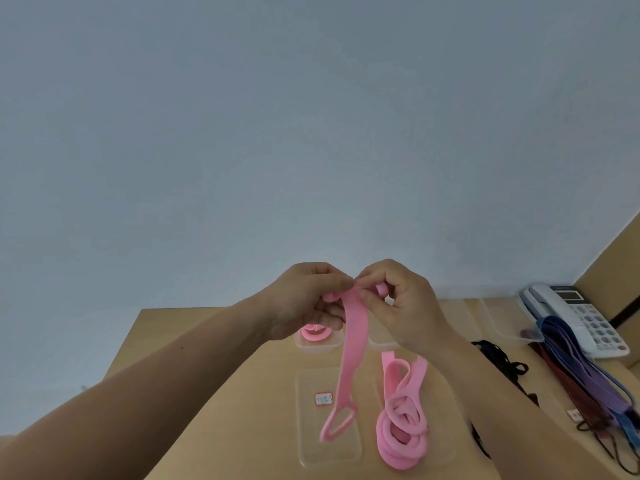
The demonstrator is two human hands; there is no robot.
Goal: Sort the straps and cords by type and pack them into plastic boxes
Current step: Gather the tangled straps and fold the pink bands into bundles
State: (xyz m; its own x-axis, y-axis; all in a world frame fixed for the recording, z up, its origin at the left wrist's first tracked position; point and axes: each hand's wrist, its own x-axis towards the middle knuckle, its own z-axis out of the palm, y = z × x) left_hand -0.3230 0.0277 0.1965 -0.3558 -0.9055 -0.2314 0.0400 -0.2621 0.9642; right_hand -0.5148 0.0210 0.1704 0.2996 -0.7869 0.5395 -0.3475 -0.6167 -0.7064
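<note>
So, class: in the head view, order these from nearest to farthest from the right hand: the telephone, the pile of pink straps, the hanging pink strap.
1. Hanging pink strap: pinched in the right hand itself, centre.
2. Pile of pink straps: on the table, below the hand.
3. Telephone: far right, at the table's back.

The long flat fabric strap (348, 348) is plain bubblegum pink. So are the tangled heap of fabric straps (401, 420) at its four o'clock and the coiled strap (313, 332) in the clear plastic box (318, 348) at its eleven o'clock. The clear plastic lid (311, 438) carries a red-edged white label (323, 399). At three o'clock are thin black cords (502, 358), then dark red, purple and blue elastic bands (571, 362). The wooden table (259, 427) is tan, the wall (311, 133) pale grey-blue and the desk telephone (581, 313) white.
</note>
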